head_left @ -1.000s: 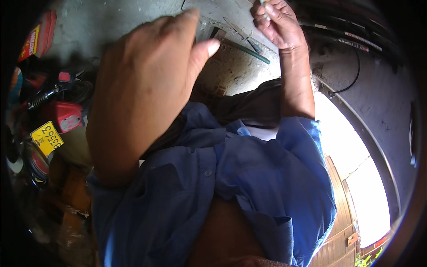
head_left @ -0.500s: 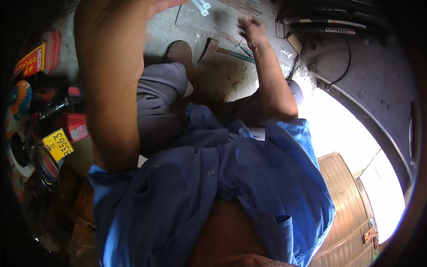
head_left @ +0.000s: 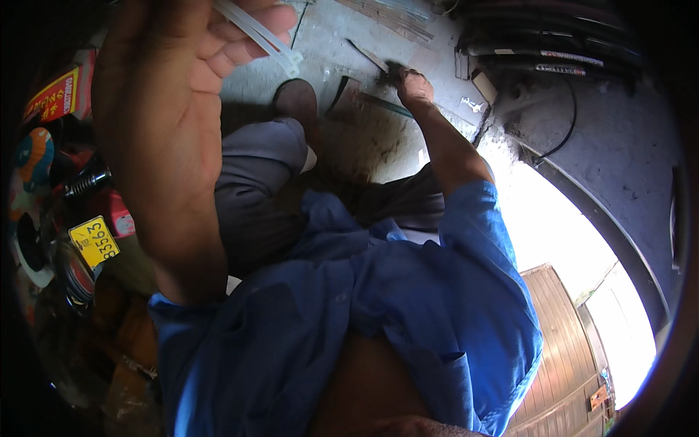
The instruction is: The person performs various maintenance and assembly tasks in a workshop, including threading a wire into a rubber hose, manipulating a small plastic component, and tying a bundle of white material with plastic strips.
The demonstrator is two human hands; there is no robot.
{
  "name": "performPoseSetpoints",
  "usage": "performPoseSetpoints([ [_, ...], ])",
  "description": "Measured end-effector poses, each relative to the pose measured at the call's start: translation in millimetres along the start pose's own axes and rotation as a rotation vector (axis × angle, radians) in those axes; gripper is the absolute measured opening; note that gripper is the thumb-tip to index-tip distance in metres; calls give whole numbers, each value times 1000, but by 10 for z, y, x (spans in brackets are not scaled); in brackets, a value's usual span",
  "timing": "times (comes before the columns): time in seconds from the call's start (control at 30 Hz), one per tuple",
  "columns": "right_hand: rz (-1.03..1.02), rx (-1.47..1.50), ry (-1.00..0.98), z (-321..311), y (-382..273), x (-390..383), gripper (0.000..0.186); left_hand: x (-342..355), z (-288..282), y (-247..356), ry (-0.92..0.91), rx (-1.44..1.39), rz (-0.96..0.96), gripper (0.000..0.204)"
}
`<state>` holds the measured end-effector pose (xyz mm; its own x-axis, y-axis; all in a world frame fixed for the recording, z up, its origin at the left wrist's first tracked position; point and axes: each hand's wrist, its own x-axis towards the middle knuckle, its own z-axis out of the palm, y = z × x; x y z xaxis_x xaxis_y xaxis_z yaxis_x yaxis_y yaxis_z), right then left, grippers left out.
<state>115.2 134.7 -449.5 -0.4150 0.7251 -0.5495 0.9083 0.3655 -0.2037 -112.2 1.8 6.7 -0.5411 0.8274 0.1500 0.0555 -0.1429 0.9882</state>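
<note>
Left hand [head_left: 171, 87] is raised right up near the camera, palm showing, fingers curled around 2 white zip ties [head_left: 258, 33]. Right hand [head_left: 413, 86] is stretched far out, down on the concrete floor [head_left: 342, 36] by a thin metal strip [head_left: 370, 56]; can't tell its grip.

We're looking down on a stained grey concrete floor [head_left: 364, 44], patchy and scuffed. Off to our left, a dim clutter of red packages [head_left: 54, 95] and round discs [head_left: 33, 156] with a yellow tag [head_left: 95, 242] among them. Up to the right, black cables [head_left: 553, 54] run along a dark grey wall [head_left: 619, 160]. Hard daylight blazes through an opening [head_left: 553, 226] at lower right, and brown slatted boards [head_left: 564, 342] sit beyond it.
</note>
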Motion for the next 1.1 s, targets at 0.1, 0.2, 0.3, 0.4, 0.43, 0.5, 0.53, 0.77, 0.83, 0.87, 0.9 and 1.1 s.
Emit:
performPoseSetpoints([
  [0.1,8,-12,119,-352,-151,143,29,27,-32,-67,-58,-8,-57,36],
  [0.2,-43,44,323,-509,-148,393,38,103,-251,-323,-103,-86,-155,38],
  [0.3,-61,106,354,-492,-152,358,44,66,-275,-327,-151,-50,-121,38],
  [0.4,-37,30,158,-12,-60,186,48,69,-264,-374,-191,-87,-75,39],
  [0.43,5,21,83,163,-66,34,52,79,-245,-374,-217,-92,-59,40],
  [0.5,65,85,-15,347,-125,-314,65,85,-200,-328,-235,-98,-62,42],
  [0.53,46,-2,-94,415,-115,-396,68,81,-174,-301,-231,-107,-80,43],
  [0.77,-91,-193,-162,528,15,-359,52,-1,46,-234,-219,-391,-276,42],
  [0.83,-92,-140,-253,267,-62,-454,52,-33,115,-275,-235,-496,-347,40],
  [0.87,-62,-12,-324,157,-78,-497,49,-32,181,-252,-243,-546,-392,39],
  [0.9,-43,109,-391,54,-83,-499,46,-24,268,-185,-247,-491,-526,35],
  [1.1,100,464,-695,-194,21,-715,34,-338,794,-427,-698,-485,-551,22],
])
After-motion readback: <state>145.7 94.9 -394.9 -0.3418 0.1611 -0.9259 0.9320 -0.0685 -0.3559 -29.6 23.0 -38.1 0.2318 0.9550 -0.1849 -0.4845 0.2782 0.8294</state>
